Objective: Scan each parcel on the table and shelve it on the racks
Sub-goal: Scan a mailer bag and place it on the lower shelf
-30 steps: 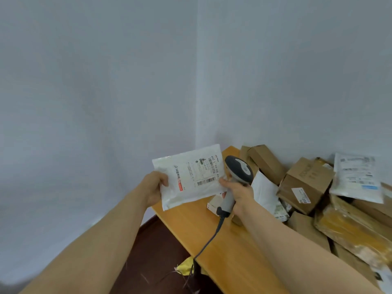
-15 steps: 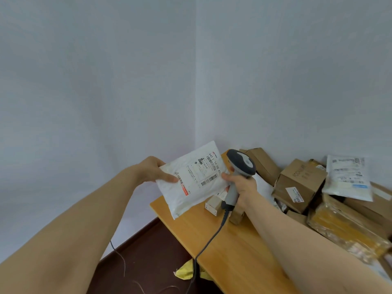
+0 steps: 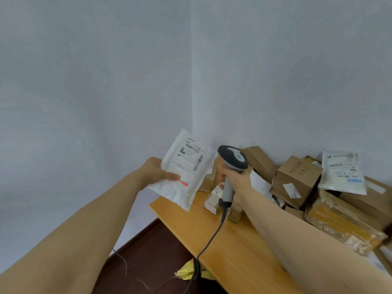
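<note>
My left hand (image 3: 156,171) holds a white padded mailer (image 3: 184,169) by its left edge, tilted up above the table's left end, with its printed label and barcode facing me. My right hand (image 3: 238,183) grips the handle of a grey barcode scanner (image 3: 232,166), just right of the mailer. The scanner's dark head points toward the mailer, and its cable hangs off the table edge. More parcels lie piled on the wooden table (image 3: 222,247).
Brown cardboard boxes (image 3: 297,179) stack against the wall at right, with a white bagged parcel (image 3: 341,172) on top and a yellow-taped parcel (image 3: 343,225) in front. A small white box (image 3: 213,201) sits by the scanner. Dark floor with yellow paper (image 3: 188,272) lies below.
My left hand has lifted the mailer and turned it more upright. The right hand with the scanner has risen a little beside it.
</note>
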Tool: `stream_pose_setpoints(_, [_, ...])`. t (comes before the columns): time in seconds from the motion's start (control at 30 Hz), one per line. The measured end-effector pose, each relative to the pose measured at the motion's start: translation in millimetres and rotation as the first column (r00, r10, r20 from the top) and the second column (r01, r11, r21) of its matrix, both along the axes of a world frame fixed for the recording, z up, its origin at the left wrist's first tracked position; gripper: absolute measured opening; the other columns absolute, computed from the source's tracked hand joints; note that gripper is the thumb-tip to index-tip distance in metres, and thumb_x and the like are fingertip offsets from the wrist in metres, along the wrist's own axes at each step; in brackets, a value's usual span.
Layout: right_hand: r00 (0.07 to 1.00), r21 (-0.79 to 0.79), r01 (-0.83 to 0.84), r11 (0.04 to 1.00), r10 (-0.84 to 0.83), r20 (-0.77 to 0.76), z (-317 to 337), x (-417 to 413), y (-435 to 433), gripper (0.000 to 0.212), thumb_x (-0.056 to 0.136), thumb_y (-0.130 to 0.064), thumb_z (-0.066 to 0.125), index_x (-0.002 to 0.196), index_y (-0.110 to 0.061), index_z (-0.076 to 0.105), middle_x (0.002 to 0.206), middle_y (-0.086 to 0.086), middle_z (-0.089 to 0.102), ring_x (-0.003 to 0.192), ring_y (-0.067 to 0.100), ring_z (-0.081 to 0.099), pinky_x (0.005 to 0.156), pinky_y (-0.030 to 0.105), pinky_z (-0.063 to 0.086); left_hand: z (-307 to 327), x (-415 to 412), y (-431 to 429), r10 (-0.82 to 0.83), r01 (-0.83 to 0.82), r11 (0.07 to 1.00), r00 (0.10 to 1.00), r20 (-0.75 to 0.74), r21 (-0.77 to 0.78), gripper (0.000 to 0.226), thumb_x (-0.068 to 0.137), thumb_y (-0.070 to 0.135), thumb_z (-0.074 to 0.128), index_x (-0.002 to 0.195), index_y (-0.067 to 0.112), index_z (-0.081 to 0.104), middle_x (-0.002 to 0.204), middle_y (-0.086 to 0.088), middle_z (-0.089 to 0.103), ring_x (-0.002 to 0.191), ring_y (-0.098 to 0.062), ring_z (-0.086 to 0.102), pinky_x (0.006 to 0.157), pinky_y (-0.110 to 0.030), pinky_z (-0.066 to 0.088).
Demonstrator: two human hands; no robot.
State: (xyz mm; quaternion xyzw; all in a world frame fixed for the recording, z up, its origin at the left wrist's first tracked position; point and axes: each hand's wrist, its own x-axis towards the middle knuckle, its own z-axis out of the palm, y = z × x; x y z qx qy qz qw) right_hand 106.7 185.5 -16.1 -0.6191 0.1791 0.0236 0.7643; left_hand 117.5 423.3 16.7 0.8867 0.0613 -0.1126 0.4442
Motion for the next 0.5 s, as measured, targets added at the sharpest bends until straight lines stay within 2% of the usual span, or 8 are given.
stream_pose_setpoints(0.07, [0.997,0.012,-0.074,0.997,0.075,-0.019,2.9,-5.4,4.1,0.016,0.084,-0.014,0.072,0.091,-0.008,0.059,0.064,0.006,0.061,0.054,0.016,0.055,0.053,0.029,0.050,-3.5,-1.4,2.7,0.075,-0.074,0.992,0.997,0.010,-0.098,0.030,0.070,0.020,0.085,0.095,0.016,0.070,0.094,0.002,0.069,0.086,-0.016,0.064,0.068,-0.025,0.051])
stream_pose_setpoints(0.1, [0.992,0.023,-0.122,0.992,0.122,-0.027,4.0,-8.4,6.5,0.015,0.084,-0.015,0.073,0.088,-0.008,0.060,0.062,0.006,0.061,0.052,0.016,0.054,0.054,0.029,0.049,-5.5,-1.8,4.1,0.091,-0.091,0.988,0.996,0.000,-0.122,0.029,0.072,0.018,0.084,0.096,0.015,0.069,0.093,0.002,0.069,0.086,-0.016,0.064,0.067,-0.025,0.050])
stream_pose_setpoints(0.27, [0.942,-0.058,-0.337,0.940,0.335,-0.032,8.1,-18.4,19.8,0.013,0.081,-0.011,0.074,0.079,-0.007,0.061,0.058,0.007,0.057,0.047,0.016,0.048,0.050,0.027,0.045,-14.1,1.2,9.1,0.149,-0.152,0.974,0.988,-0.033,-0.168,0.027,0.078,0.005,0.076,0.103,0.006,0.067,0.103,-0.007,0.067,0.099,-0.028,0.063,0.088,-0.041,0.053])
stream_pose_setpoints(0.4, [0.906,-0.047,-0.424,0.905,0.422,-0.040,16.5,-23.4,28.3,0.014,0.079,-0.001,0.071,0.074,-0.009,0.061,0.057,0.006,0.056,0.045,0.014,0.047,0.049,0.025,0.044,-21.2,3.7,11.0,0.182,-0.181,0.972,0.983,-0.006,-0.152,0.031,0.079,-0.003,0.071,0.110,0.000,0.064,0.107,-0.013,0.065,0.101,-0.031,0.062,0.087,-0.041,0.052])
stream_pose_setpoints(0.5, [0.907,-0.042,-0.419,0.907,0.416,-0.063,25.0,-24.6,31.7,0.015,0.079,-0.001,0.071,0.075,-0.009,0.059,0.056,0.006,0.056,0.045,0.014,0.047,0.048,0.024,0.044,-26.6,4.4,12.5,0.213,-0.208,0.968,0.977,0.026,-0.140,0.022,0.079,-0.004,0.071,0.099,0.002,0.065,0.103,-0.014,0.065,0.098,-0.032,0.062,0.086,-0.041,0.053])
